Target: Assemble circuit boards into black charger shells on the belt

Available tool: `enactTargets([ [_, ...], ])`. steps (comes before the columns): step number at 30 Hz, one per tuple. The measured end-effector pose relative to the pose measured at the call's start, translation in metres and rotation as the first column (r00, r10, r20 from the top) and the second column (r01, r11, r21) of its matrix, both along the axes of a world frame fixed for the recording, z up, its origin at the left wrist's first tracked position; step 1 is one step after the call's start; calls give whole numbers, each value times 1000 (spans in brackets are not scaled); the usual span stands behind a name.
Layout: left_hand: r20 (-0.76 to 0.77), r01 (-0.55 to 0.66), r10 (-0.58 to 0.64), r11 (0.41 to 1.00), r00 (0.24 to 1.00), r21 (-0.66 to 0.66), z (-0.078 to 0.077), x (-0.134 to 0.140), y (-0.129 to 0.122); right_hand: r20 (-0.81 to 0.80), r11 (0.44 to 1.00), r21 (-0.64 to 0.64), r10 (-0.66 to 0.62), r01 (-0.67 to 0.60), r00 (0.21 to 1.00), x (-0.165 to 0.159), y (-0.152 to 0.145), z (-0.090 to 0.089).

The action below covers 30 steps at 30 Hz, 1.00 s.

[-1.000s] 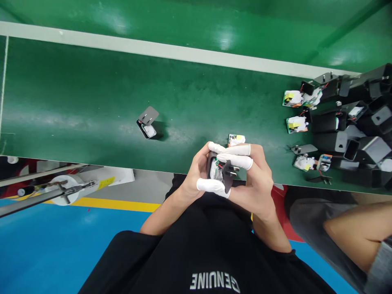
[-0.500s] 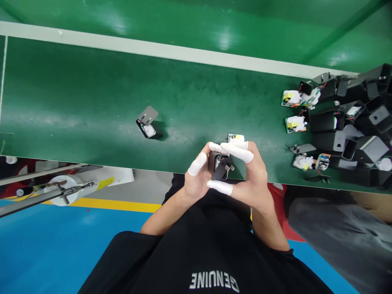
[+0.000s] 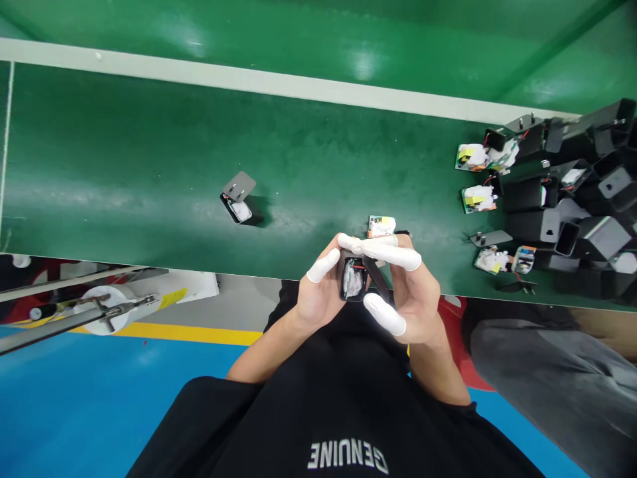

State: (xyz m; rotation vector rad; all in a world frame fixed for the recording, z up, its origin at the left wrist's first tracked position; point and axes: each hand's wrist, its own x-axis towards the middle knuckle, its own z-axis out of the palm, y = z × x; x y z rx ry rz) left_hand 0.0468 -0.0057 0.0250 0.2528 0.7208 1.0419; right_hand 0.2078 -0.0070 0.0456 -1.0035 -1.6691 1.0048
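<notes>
My left hand, with white finger cots, grips the side of a black power adapter housing near the bench edge. Its open end faces up and shows a white-coated circuit board and a bit of red wire. A dark end cover stands tilted at the right side of the opening. My right hand, also in white cots, holds that cover between thumb and fingers, its fingertips meeting the left hand's over the housing. Just beyond the fingers lies another white-coated circuit board.
A second adapter with its cover ajar stands on the green bench to the left. Black housings and loose circuit boards crowd the right end. A person's grey-clad leg is at lower right.
The end cover has swung from lying over the opening, pins showing, to standing tilted at the right. More of the board inside shows. My right thumb has shifted right.
</notes>
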Motion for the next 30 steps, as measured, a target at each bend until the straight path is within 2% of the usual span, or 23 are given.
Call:
enactTargets([
  [2, 2, 6, -6, 1000, 1000, 13, 2, 1, 0, 6, 1000, -9, -21, 21, 1000, 0, 0, 1],
  [10, -59, -17, 20, 998, 998, 55, 0, -1, -4, 49, 979, 87, -190, 185, 981, -8, 3, 4],
  [13, -71, -42, 48, 996, 996, 73, 0, -1, -4, -24, 900, 157, -408, 406, 913, -15, 2, 4],
  [15, -107, -76, 88, 991, 990, 113, 0, 0, -4, -74, 841, 117, -524, 529, 849, -18, 0, 4],
  [17, -174, -106, 133, 982, 976, 158, -2, 1, -4, -57, 845, 24, -532, 534, 845, -20, -3, 5],
  [20, -284, -152, 217, 960, 934, 236, -6, 1, -5, 48, 899, -28, -436, 437, 899, -17, -7, 7],
  [22, -394, -161, 296, 926, 870, 340, -10, -4, -7, 111, 929, -35, -362, 368, 926, -15, -8, 6],
  [24, -557, -84, 378, 873, 740, 481, -13, -12, -10, 115, 947, -113, -288, 300, 951, -14, -7, 1],
  [27, -751, 165, 467, 788, 467, 593, -13, -29, -11, -20, 933, -302, -213, 197, 977, -18, -2, -14],
  [30, -821, 386, 492, 725, 290, 570, -7, -44, -6, -179, 899, -425, -194, 103, 964, -26, 4, -31],
])
